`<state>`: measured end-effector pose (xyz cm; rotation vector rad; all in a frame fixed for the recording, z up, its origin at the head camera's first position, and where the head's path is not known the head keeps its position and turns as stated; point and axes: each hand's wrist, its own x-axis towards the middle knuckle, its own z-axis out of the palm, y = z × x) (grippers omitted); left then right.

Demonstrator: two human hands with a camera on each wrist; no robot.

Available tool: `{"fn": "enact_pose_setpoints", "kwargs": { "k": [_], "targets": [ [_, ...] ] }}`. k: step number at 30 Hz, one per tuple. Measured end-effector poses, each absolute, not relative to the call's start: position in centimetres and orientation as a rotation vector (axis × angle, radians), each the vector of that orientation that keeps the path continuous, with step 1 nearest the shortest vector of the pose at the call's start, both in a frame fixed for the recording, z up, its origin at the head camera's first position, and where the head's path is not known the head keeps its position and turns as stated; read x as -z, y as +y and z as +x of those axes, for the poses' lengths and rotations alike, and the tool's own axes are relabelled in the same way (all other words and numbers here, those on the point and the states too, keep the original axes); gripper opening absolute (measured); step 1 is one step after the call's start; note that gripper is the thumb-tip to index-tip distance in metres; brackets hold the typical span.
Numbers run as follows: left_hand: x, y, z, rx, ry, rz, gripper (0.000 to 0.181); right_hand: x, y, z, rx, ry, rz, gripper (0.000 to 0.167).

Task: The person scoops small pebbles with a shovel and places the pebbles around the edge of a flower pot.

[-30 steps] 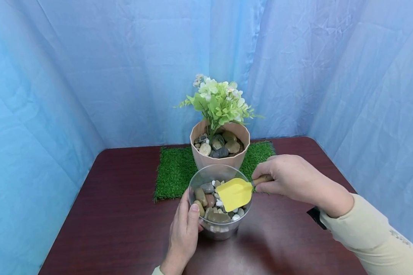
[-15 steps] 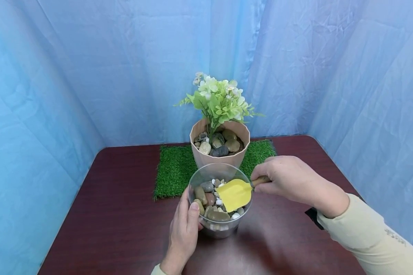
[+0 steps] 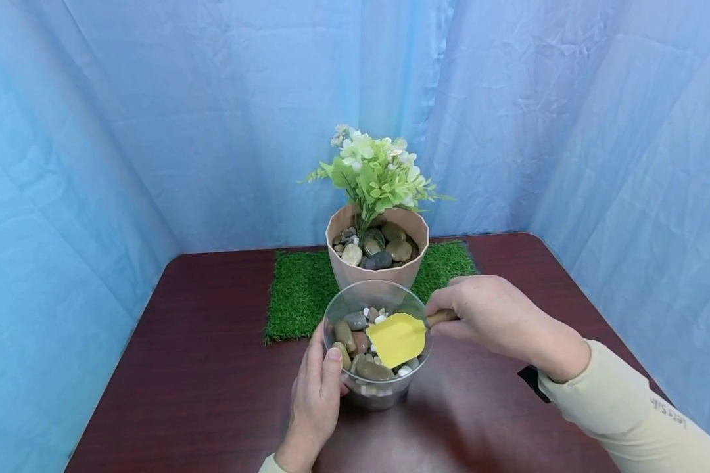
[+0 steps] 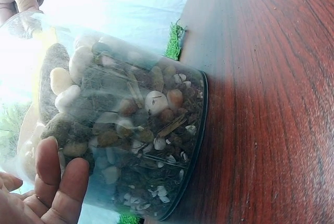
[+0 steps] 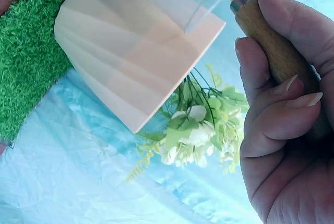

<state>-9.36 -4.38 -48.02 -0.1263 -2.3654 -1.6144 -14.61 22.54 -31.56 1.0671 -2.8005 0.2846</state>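
Note:
A clear container [image 3: 374, 394] of mixed stones stands on the table, with my left hand [image 3: 315, 401] gripping its left side, thumb at the rim. In the left wrist view, pebbles and darker bits fill the clear container [image 4: 141, 119] and my left fingers [image 4: 68, 187] press its wall. My right hand [image 3: 494, 322] grips the wooden handle of a yellow scoop [image 3: 398, 339], whose blade lies inside the rim over the stones. The right wrist view shows my right hand [image 5: 287, 130] curled round the wooden handle [image 5: 276, 46].
Just behind the container stands a beige pot [image 3: 378, 276] holding stones and a flowering plant [image 3: 378, 174]. It rests on a green grass mat [image 3: 298, 299] on the dark red table [image 3: 201, 368]. Blue curtains [image 3: 272, 118] hang behind and at both sides.
My right hand has moved slightly left and down, and the scoop blade has shifted left and a little lower inside the container. My left hand has stayed almost still.

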Motion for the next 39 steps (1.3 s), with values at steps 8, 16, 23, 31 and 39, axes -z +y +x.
{"fn": "enact_pose_setpoints", "kwargs": {
  "k": [8,16,23,31,39],
  "targets": [
    [48.0,-4.4,-9.4,1.582,-2.373,-0.119,0.053,32.3,21.9,-14.2,-0.402,-2.88,1.09,0.017],
    [47.9,-4.3,-9.4,1.587,-2.377,-0.117,0.053,32.7,21.8,-13.7,-0.391,-2.867,1.062,0.015],
    [47.9,-4.3,-9.3,1.614,-2.384,-0.101,0.053,32.9,21.9,-13.6,-0.47,-2.855,1.064,0.017],
    [47.8,-4.3,-9.3,1.616,-2.378,-0.104,0.053,33.7,21.6,-13.5,-0.586,-2.883,1.022,0.017],
    [47.8,-4.3,-9.3,1.625,-2.375,-0.107,0.053,34.4,21.4,-13.3,-0.613,-2.935,0.944,0.013]
  ]
}}
